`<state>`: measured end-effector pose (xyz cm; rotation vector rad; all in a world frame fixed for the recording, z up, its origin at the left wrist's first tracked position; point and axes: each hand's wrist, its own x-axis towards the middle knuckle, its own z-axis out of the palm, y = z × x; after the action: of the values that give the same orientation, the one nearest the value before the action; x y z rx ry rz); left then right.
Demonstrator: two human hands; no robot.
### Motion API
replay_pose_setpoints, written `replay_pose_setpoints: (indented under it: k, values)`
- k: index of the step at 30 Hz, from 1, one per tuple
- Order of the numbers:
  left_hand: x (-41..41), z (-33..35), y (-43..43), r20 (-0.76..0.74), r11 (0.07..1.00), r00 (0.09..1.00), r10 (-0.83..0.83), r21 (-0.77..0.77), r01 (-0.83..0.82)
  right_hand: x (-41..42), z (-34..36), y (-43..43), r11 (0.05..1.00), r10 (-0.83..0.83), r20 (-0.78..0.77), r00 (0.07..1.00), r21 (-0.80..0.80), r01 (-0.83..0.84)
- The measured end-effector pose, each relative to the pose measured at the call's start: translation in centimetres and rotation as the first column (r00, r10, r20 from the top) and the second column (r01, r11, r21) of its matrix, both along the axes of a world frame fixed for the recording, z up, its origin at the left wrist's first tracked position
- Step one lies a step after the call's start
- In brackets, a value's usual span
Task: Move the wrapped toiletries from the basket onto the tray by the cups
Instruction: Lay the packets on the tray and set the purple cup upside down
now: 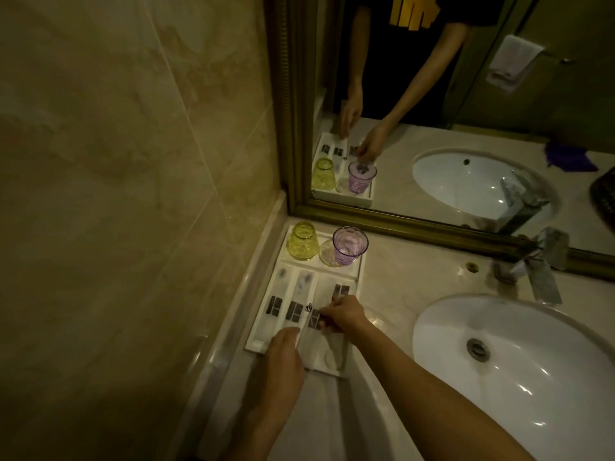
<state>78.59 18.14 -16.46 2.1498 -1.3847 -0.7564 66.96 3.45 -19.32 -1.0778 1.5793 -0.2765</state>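
A white compartmented tray [356,277] lies on the counter against the left wall. A yellow cup [302,241] stands upside down and a purple cup [349,245] stands upright at its far end. Two long wrapped toiletries [279,296] lie in the left slots, a third packet [341,291] in the right slot. My left hand [285,349] pinches the near end of a slim wrapped packet [305,322] over the tray. My right hand [342,316] grips another wrapped packet at its dark label. The basket [604,194] shows only as a mirror reflection, far right.
A white oval sink [512,357] fills the right side, with a chrome faucet [539,267] behind it. A gold-framed mirror [399,224] runs along the counter's back. A small round wrapped soap [330,358] lies in the tray's near corner. A marble wall stands at left.
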Motion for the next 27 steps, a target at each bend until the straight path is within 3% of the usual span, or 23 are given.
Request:
replay_pose_setpoints:
  k: [3,5,9,13,19,23,27]
  values:
    - [-0.1,-2.1,1.6,0.208,0.918,0.894,-0.397,0.099,0.385,0.5,0.2,-0.2,0.973,0.128,-0.184,0.975,-0.165,-0.159]
    - [-0.1,-3.2,2.2,0.306,0.869,0.813,-0.496,0.175,0.463,0.7,0.7,-0.2,0.894,0.211,-0.366,0.906,-0.302,-0.331]
    - [-0.6,-3.6,2.1,0.366,0.854,0.772,-0.52,0.241,0.461,0.5,1.4,0.4,0.689,0.296,-0.552,0.78,-0.442,-0.575]
    - [-0.9,-3.8,2.0,0.347,0.857,0.784,-0.515,0.244,0.455,0.8,0.5,1.3,0.523,0.463,-0.617,0.637,-0.39,-0.758]
    - [-1.0,-3.7,2.2,0.346,0.831,0.756,-0.555,0.276,0.484,0.1,0.1,1.6,0.461,0.422,-0.652,0.629,-0.444,-0.769]
    - [-1.0,-3.5,2.5,0.354,0.842,0.764,-0.54,0.242,0.483,-2.8,0.6,-0.2,0.486,0.221,-0.689,0.691,-0.536,-0.69]
    - [-1.2,-3.6,2.9,0.404,0.829,0.724,-0.559,0.274,0.487,-5.1,0.2,-1.7,0.438,0.293,-0.777,0.557,-0.408,-0.801]
